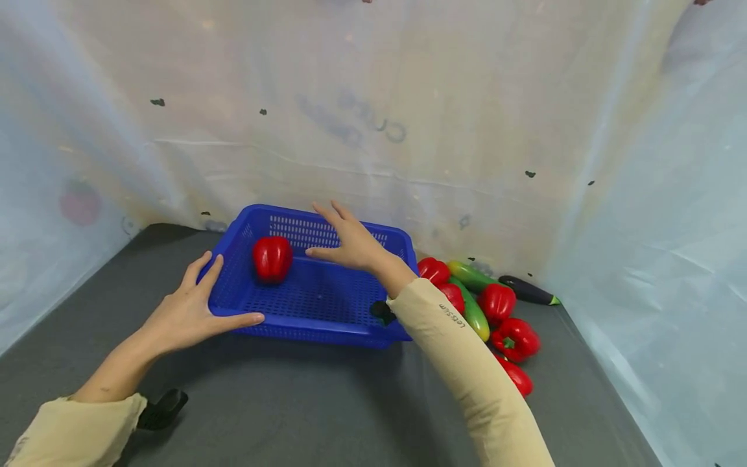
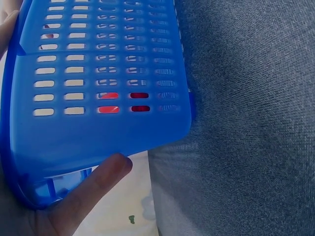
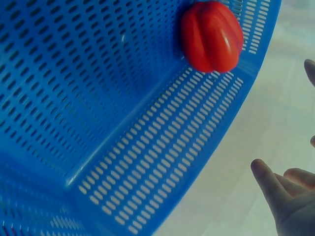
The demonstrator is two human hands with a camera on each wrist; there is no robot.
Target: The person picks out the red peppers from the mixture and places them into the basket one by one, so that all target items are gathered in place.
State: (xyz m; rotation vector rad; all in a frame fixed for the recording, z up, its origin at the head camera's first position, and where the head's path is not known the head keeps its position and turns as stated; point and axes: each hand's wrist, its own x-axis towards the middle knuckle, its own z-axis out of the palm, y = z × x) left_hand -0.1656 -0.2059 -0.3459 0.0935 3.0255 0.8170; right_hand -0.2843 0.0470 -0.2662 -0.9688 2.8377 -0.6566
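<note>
A blue plastic basket (image 1: 309, 324) with slotted walls stands on the grey surface, one red bell pepper (image 1: 272, 259) lying inside toward its left. At the basket's front left corner my left hand (image 1: 189, 314) grips the rim, thumb along the front edge and fingers at the left side. The left wrist view shows a finger (image 2: 101, 184) against the outside of the basket wall. My right hand (image 1: 353, 243) hovers over the basket's back right part with its fingers spread and nothing held. In the right wrist view its fingers (image 3: 270, 187) are apart from the red pepper (image 3: 211, 37).
Right of the basket lie several red bell peppers (image 1: 516, 340), green cucumbers (image 1: 471, 277) and a dark eggplant (image 1: 528, 290). My right sleeve partly covers this pile. Translucent plastic sheeting (image 1: 408, 143) hangs behind and at both sides.
</note>
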